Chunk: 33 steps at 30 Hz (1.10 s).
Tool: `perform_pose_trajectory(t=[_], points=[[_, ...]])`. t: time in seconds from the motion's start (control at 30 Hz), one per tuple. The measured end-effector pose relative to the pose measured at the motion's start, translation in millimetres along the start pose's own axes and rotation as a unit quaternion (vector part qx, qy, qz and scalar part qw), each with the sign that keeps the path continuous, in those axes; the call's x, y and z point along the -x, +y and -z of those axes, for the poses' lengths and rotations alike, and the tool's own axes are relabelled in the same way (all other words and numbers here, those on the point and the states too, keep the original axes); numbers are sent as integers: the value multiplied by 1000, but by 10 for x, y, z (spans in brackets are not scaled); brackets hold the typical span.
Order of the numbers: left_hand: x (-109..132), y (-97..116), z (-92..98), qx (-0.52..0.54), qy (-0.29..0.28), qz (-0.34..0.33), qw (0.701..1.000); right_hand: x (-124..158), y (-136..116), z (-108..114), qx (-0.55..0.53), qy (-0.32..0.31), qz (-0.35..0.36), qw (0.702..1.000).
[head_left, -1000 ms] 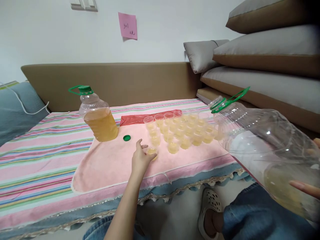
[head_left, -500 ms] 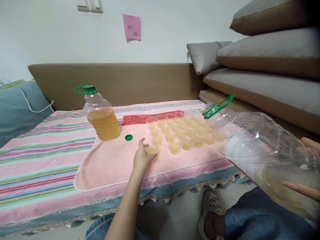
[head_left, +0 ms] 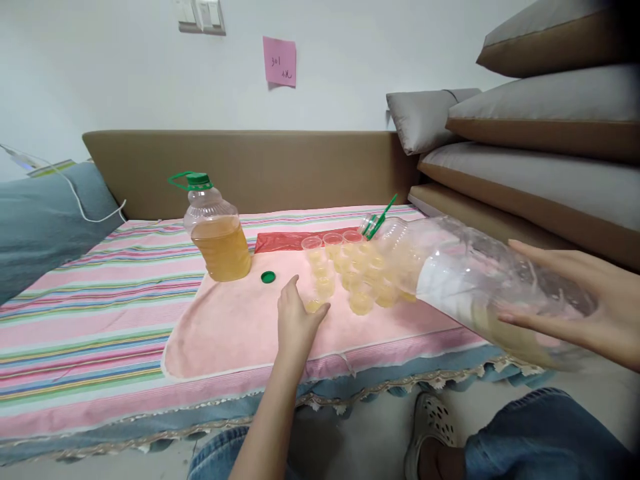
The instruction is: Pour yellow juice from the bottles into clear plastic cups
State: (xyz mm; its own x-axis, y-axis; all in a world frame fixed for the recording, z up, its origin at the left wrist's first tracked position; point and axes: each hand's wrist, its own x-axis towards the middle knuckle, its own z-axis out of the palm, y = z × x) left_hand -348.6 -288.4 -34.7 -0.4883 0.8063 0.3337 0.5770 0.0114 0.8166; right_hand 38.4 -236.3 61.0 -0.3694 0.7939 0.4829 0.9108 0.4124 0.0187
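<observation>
On the pink mat, my left hand (head_left: pixel 296 321) has its fingers and thumb spread around a small clear cup (head_left: pixel 314 306) of pale yellow liquid. The hand partly hides the cup, and whether it touches it is hard to see. My right hand (head_left: pixel 583 303) grips the base end of a large clear plastic bottle (head_left: pixel 460 267), tilted with its uncapped neck up and to the left. A little yellow liquid lies in its lower end. The bottle's neck and green handle are in front of several filled cups (head_left: pixel 361 299) in rows. Emptier-looking rims (head_left: pixel 333 238) show at the back.
A second bottle (head_left: pixel 223 247) of yellow liquid, green-capped, stands on the left. A green cap (head_left: pixel 268 277) lies near it. Red plastic (head_left: pixel 277 241) is behind the cups. Stacked cushions (head_left: pixel 530 167) rise at the right; a brown backboard (head_left: pixel 250 167) runs behind.
The tilted bottle has moved left over the cups with my right hand, which is now more fully in view. My left fingers have straightened and the thumb stands wider. The view has shifted slightly.
</observation>
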Motion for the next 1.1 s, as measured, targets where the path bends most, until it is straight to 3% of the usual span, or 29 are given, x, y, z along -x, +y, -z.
perform_pose_trajectory(t=[0.1,0.3,0.47,0.67,0.87,1.1], points=[[141,181,-79,81,45,-64,994,-259,-149,24,-29,-15,5,999],[433,499,-428,303,-148,9,941,-724,-416,39,-56,-37,26,997],[431,693,-578,440,-196,98,871,-970,-431,-36,-24,-46,53,997],[315,788,-685,539,-196,186,798,-1136,-447,-45,-2,-59,71,996],[279,797,-856,649,-171,234,704,-1288,-528,-37,19,-96,88,991],[216,874,-832,716,-141,285,622,-1440,-563,-102,39,-114,99,988]])
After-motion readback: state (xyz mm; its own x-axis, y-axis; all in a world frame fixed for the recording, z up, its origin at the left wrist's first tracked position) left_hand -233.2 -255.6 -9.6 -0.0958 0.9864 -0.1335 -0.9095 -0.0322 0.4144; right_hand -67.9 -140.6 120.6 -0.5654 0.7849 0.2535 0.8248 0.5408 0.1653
